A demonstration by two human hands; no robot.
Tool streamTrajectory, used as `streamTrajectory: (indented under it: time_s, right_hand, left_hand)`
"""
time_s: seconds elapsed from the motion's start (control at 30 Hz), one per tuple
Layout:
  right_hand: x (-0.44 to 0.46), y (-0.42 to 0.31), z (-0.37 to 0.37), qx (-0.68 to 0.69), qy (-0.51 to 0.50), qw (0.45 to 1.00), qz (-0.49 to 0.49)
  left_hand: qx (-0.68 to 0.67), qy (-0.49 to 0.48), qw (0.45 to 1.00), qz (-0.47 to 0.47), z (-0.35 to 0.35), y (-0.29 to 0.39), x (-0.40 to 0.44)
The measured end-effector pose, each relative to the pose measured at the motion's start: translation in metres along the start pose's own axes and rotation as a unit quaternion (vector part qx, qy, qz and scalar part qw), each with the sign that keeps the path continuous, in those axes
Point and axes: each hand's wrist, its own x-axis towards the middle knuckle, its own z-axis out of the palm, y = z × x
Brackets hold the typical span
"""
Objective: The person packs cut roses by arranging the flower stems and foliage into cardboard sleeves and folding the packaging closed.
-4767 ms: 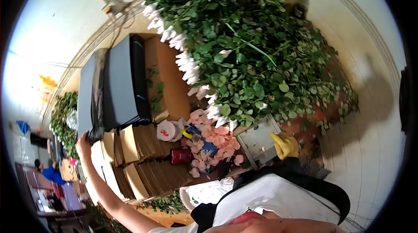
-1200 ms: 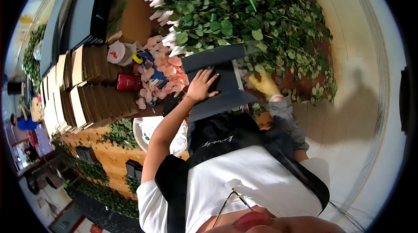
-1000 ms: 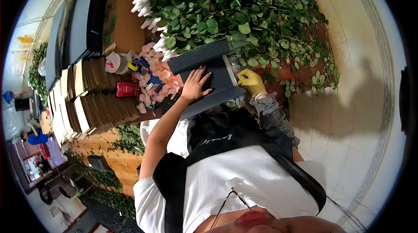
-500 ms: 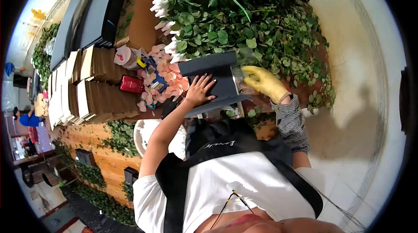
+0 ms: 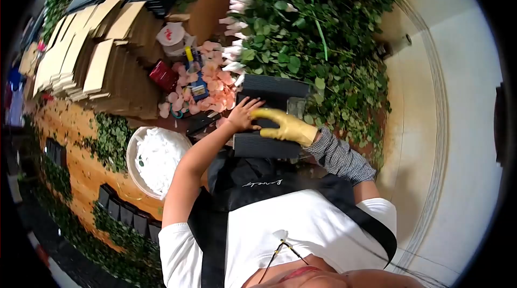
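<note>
A black corrugated cardboard piece (image 5: 274, 86) lies on the table in front of me, with a ribbed flap on its far side and another on its near side. My bare left hand (image 5: 243, 115) rests on its left part, fingers stretched out. Over the middle of the cardboard is my right hand (image 5: 285, 126), in a yellow glove, with thumb and fingers apart and the fingertips close to my left hand. No object shows between the gloved fingers. A clear plastic piece (image 5: 295, 106) sits at the cardboard's right end.
Leafy stems (image 5: 318, 29) with white-wrapped heads (image 5: 237, 35) pile up beyond the cardboard. To the left are pink petals (image 5: 218, 86), a red box (image 5: 163, 75), a white tub (image 5: 173, 37) and stacked brown cardboard (image 5: 102, 64). A basket (image 5: 131, 161) of white pieces stands below.
My gloved right hand has moved left from the cardboard's right end to over its middle, near my left hand. My left hand stays on the cardboard. The head view has shifted.
</note>
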Motion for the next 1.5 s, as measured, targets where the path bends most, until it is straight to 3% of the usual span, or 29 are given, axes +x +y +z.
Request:
streamTrajectory:
  time_s: [0.03,0.1,0.13,0.17,0.27,0.3,0.37,0.43,0.5,0.57,0.6,0.63,0.7,0.73,0.77,0.8,0.9,0.93,1.03,1.13,1.23,1.37,1.5]
  right_hand:
    - [0.011,-0.013,-0.008,-0.041,0.069,0.996,-0.045]
    - [0.037,0.016,-0.019,-0.217,0.147,0.963,-0.064]
    - [0.051,0.018,-0.028,-0.229,0.146,0.959,-0.08]
    - [0.056,0.019,-0.034,-0.224,0.16,0.959,-0.07]
    - [0.056,0.018,-0.035,-0.079,0.164,0.982,-0.053]
    - [0.051,0.015,-0.037,-0.102,0.144,0.979,-0.105]
    - [0.028,-0.009,-0.03,0.075,0.026,0.994,-0.079]
    - [0.02,-0.005,-0.031,0.001,-0.114,0.989,-0.095]
    - [0.015,0.034,-0.019,-0.154,-0.096,0.983,-0.006]
    - [0.022,0.145,-0.006,-0.337,-0.046,0.94,0.006]
    - [0.018,0.137,-0.004,-0.373,-0.055,0.923,0.073]
    - [0.011,0.131,-0.002,-0.407,-0.066,0.9,0.141]
    - [0.011,0.154,0.029,-0.525,-0.003,0.843,0.12]
    - [0.026,0.22,0.048,-0.554,0.011,0.822,0.129]
    - [0.016,0.138,0.021,-0.491,-0.065,0.851,0.174]
    - [0.018,0.131,0.023,-0.496,-0.059,0.847,0.181]
    - [0.017,0.134,0.026,-0.499,-0.064,0.843,0.192]
    - [0.017,0.134,0.025,-0.497,-0.061,0.845,0.187]
    - [0.013,0.135,0.026,-0.497,-0.063,0.847,0.174]
    - [0.016,0.133,0.024,-0.498,-0.058,0.846,0.182]
    - [0.014,0.131,0.024,-0.503,-0.073,0.843,0.177]
    - [0.01,0.138,0.025,-0.497,-0.059,0.849,0.169]
    - [0.014,0.129,0.023,-0.48,-0.068,0.854,0.188]
  left_hand:
    - [0.061,-0.053,0.997,-0.008,0.006,0.0,0.0]
    - [0.044,-0.02,0.999,0.0,0.007,-0.001,0.001]
    - [0.066,-0.081,0.995,-0.009,0.011,-0.001,0.002]
    - [0.046,-0.055,0.997,-0.005,0.015,-0.002,0.001]
    - [0.055,-0.043,0.998,0.007,0.016,-0.004,0.002]
    - [0.039,-0.048,0.998,0.007,0.015,-0.006,0.001]
    - [0.022,-0.032,0.999,0.003,0.017,-0.007,-0.002]
    - [-0.053,-0.071,0.996,0.013,0.001,-0.008,0.005]
    - [-0.005,-0.042,0.998,0.044,0.004,-0.009,0.001]
    - [-0.058,-0.088,0.994,0.027,-0.011,-0.011,0.006]
    - [-0.05,-0.096,0.994,0.013,-0.016,-0.018,0.002]
    - [-0.098,-0.173,0.972,-0.123,-0.062,0.001,0.004]
    - [-0.24,-0.163,0.924,-0.251,-0.136,0.013,-0.001]
    - [-0.361,0.012,0.907,-0.219,-0.18,0.031,-0.005]
    - [-0.322,0.112,0.923,-0.179,-0.225,0.047,-0.002]
    - [-0.311,0.184,0.917,-0.167,-0.285,0.075,0.006]
    - [-0.361,0.32,0.874,0.061,-0.391,0.146,0.005]
    - [-0.388,0.336,0.845,0.152,-0.407,0.165,0.005]
    - [-0.522,0.265,0.753,0.3,-0.42,0.188,0.001]
    - [-0.444,0.216,0.762,0.419,-0.413,0.16,0.002]
    - [-0.45,0.236,0.75,0.422,-0.418,0.17,-0.01]
    - [-0.504,0.294,0.758,0.291,-0.424,0.178,-0.032]
    - [-0.401,0.241,0.799,0.378,-0.426,0.154,-0.046]
